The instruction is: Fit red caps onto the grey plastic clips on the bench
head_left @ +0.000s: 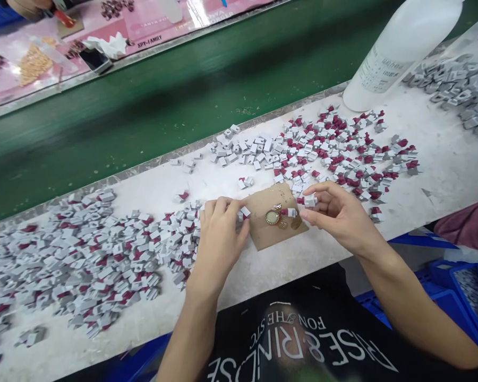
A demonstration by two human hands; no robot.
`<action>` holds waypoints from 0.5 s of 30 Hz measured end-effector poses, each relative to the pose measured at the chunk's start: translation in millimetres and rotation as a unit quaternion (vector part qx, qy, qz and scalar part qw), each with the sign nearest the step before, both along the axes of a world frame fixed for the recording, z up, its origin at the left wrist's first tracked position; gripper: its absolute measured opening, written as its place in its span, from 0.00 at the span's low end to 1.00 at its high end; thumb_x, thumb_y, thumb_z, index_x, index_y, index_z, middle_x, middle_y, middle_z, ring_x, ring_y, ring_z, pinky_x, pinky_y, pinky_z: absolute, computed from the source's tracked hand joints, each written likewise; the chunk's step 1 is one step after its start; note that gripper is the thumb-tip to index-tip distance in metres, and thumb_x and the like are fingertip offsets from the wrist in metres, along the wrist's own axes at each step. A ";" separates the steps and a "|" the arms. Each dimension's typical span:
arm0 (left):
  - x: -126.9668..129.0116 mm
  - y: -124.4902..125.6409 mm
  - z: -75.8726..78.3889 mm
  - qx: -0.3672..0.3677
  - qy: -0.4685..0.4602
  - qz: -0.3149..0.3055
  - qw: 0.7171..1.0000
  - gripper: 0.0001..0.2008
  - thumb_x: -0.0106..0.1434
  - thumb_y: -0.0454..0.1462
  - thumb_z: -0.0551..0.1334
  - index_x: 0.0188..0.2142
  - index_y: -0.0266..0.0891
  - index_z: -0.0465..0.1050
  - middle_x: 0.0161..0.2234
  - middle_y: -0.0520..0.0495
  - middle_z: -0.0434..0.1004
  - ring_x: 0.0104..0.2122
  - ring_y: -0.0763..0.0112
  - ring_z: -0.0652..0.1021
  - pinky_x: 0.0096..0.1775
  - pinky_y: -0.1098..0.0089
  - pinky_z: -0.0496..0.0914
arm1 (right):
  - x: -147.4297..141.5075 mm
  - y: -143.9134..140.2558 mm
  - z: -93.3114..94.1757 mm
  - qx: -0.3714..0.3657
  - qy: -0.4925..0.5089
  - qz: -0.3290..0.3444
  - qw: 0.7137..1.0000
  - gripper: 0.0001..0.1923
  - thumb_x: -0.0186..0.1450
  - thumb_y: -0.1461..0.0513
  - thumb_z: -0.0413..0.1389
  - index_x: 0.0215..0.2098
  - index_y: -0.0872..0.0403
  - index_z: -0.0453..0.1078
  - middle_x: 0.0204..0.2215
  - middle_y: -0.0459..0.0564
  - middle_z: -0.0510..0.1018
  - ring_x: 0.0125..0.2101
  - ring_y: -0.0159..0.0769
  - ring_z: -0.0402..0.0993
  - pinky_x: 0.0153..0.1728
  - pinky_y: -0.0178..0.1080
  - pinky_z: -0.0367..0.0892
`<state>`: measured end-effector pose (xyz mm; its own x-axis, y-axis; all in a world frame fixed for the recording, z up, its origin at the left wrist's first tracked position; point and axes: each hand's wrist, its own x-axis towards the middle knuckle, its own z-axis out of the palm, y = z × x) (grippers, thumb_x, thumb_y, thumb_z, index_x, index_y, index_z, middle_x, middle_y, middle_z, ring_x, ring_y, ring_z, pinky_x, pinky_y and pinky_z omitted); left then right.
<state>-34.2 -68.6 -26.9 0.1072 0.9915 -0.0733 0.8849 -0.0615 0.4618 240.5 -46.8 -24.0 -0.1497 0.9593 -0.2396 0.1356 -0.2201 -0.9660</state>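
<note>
My right hand [338, 215] pinches a small grey-white plastic part with a maroon tip [310, 200] between thumb and fingertips, above the right edge of a brown cardboard piece [263, 236]. At the cardboard's left edge, my left hand [222, 231] is curled with a small grey plastic part [244, 213] between thumb and forefinger. On the cardboard sits a small round cap [272, 216] holding pale stuff. Beside it lies another grey part with a maroon end [290, 212], and wet brownish patches show around them.
Loose grey and maroon parts [103, 260] spread left of my hands; another heap [334, 143] lies beyond my right hand. Grey parts [468, 90] and a white bottle [386, 58] stand far right. Across the green belt [175, 111], a person's hand [30, 8] shows at a pink table.
</note>
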 end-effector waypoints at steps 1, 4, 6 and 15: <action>0.2 0.0 -0.2 -0.004 0.006 0.001 1.000 0.11 0.74 0.33 0.64 0.54 0.43 0.79 0.53 0.37 0.83 0.55 0.40 0.75 0.58 0.43 0.69 | -0.1 -0.3 -0.6 -0.011 0.015 0.001 1.000 0.20 0.68 0.47 0.76 0.50 0.46 0.78 0.26 0.40 0.74 0.27 0.36 0.74 0.27 0.39 0.70; -1.1 1.5 0.0 -0.023 0.015 -0.003 1.000 0.12 0.73 0.29 0.62 0.52 0.43 0.79 0.52 0.38 0.85 0.56 0.39 0.74 0.57 0.42 0.69 | 1.0 -1.7 -0.7 -0.030 0.038 -0.011 0.999 0.17 0.73 0.47 0.72 0.49 0.46 0.78 0.29 0.44 0.81 0.28 0.37 0.79 0.30 0.39 0.74; -2.5 2.4 1.7 -0.026 0.021 -0.009 0.999 0.14 0.71 0.27 0.60 0.50 0.43 0.78 0.51 0.38 0.85 0.56 0.39 0.74 0.56 0.42 0.68 | 2.4 -2.8 -0.1 -0.029 0.033 -0.024 0.999 0.16 0.74 0.47 0.71 0.48 0.47 0.78 0.28 0.45 0.82 0.28 0.37 0.79 0.30 0.40 0.74; -0.9 62.2 5.6 0.056 0.037 0.029 0.997 0.16 0.74 0.30 0.58 0.57 0.42 0.77 0.53 0.33 0.82 0.56 0.37 0.76 0.61 0.40 0.70 | 4.9 -8.6 -6.2 -0.013 0.023 -0.054 0.998 0.18 0.73 0.46 0.72 0.52 0.46 0.77 0.26 0.43 0.80 0.28 0.39 0.80 0.31 0.42 0.78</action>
<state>-35.1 -6.4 -21.3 0.0479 0.9984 0.0317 0.9200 -0.0564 0.3878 245.4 -55.4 -30.2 -0.0582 0.9638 -0.2603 0.0655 -0.2565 -0.9643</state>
